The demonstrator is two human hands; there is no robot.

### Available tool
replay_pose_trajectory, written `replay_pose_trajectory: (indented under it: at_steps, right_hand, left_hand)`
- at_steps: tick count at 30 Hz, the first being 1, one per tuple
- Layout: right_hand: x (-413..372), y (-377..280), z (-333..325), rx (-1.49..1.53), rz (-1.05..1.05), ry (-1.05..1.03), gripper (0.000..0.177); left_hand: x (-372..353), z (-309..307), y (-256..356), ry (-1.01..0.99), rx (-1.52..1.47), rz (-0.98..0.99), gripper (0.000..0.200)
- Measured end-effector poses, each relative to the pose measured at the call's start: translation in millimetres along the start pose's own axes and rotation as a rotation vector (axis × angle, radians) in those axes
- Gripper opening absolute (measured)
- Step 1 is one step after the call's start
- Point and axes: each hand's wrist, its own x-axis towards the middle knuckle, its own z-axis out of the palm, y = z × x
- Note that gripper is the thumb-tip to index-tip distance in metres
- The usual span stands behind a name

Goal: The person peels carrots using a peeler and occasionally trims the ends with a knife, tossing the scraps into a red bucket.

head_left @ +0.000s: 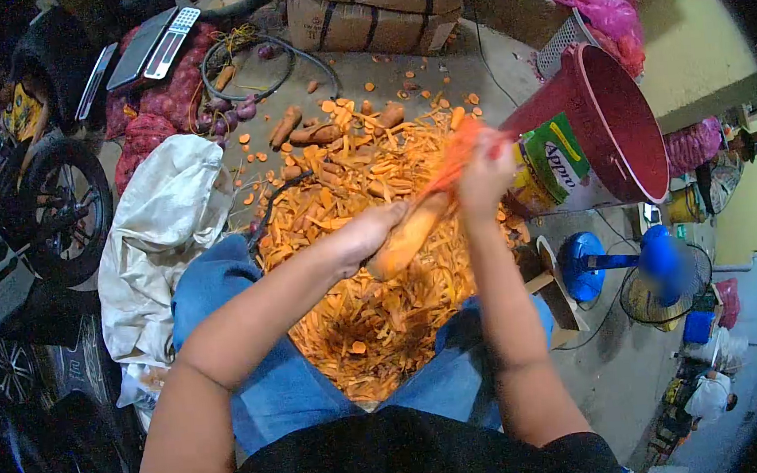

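My left hand point(371, 235) is closed on a large carrot point(410, 241), which slants up to the right over the pile. Blurred by motion, my right hand point(488, 179) is closed at the upper end of the carrot. A bright orange-red smear point(461, 152) lies along its fingers, and I cannot make out what it is. Below both hands spreads a heap of carrot peelings point(316, 228) between my knees. Several whole unpeeled carrots point(315, 134) and cut-off ends lie at its far edge.
A red bucket point(614, 120) stands right of the heap, near a blue fan point(584, 267). White sacking point(161, 245) lies at left, with red net bags of onions point(177, 101) and a scale point(142, 51) behind. Cardboard boxes point(362, 29) stand at the back. A person point(709, 395) is far right.
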Motion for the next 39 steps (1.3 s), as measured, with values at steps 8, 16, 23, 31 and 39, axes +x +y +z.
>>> replay_pose_trajectory:
  at_steps: [8, 16, 23, 31, 39]
  right_hand:
    - [47, 52, -28, 0.450, 0.235, 0.179, 0.011]
    - [-32, -24, 2, 0.095, 0.075, -0.170, 0.020]
    - [53, 54, -36, 0.161, 0.347, 0.345, 0.019]
    - [-41, -30, 5, 0.126, 0.054, -0.149, 0.020]
    - [42, 45, -18, 0.097, 0.276, 0.372, 0.022]
  left_hand:
    - [2, -14, 4, -0.096, -0.196, -0.232, 0.034]
    - [5, -1, 9, 0.044, -0.236, -0.052, 0.033]
    - [-3, -1, 9, -0.062, -0.232, -0.202, 0.032]
    - [10, 3, 3, 0.129, -0.305, -0.067, 0.033]
    - [3, 6, 1, -0.027, -0.183, -0.137, 0.029]
